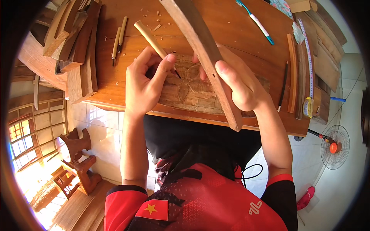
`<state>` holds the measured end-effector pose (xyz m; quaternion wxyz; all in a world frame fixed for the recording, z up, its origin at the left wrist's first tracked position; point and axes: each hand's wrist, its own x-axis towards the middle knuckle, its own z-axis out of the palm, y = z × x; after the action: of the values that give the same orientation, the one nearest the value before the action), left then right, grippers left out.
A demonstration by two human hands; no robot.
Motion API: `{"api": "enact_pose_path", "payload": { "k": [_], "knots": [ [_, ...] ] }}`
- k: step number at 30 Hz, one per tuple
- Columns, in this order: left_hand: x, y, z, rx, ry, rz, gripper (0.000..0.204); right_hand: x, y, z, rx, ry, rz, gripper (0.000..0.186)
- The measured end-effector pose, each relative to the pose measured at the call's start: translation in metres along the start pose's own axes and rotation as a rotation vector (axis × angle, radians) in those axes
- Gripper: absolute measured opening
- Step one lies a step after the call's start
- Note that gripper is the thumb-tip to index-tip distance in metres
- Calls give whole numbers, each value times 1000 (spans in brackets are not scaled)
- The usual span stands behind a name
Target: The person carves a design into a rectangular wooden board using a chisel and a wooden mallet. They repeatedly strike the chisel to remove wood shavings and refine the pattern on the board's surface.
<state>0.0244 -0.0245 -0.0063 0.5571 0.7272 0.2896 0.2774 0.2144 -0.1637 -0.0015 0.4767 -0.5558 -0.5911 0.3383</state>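
Apparently the left hand point(144, 82) is pinching a light, stiff chisel point(148, 35) low, the right hand point(246, 87) grasping a heavy-looking bar point(204, 46).

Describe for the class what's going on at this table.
A person is at a table. The left hand holds a thin, light-handled tool, its dark tip pointing down at a lined wooden board. The right hand grips a long wooden bar, slanting over the board. Two similar tools lie to the left.
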Motion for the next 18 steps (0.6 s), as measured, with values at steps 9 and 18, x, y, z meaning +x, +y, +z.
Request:
{"api": "enact_pose_path", "payload": {
  "k": [9, 18],
  "knots": [
    [2, -1, 3, 28, 48, 5, 25, -8, 1, -3, 131, 34, 32, 59],
    [2, 3, 3, -127, -131, -52, 21, -16, -18, -17, 124, 113, 112, 54]
  ]
}}
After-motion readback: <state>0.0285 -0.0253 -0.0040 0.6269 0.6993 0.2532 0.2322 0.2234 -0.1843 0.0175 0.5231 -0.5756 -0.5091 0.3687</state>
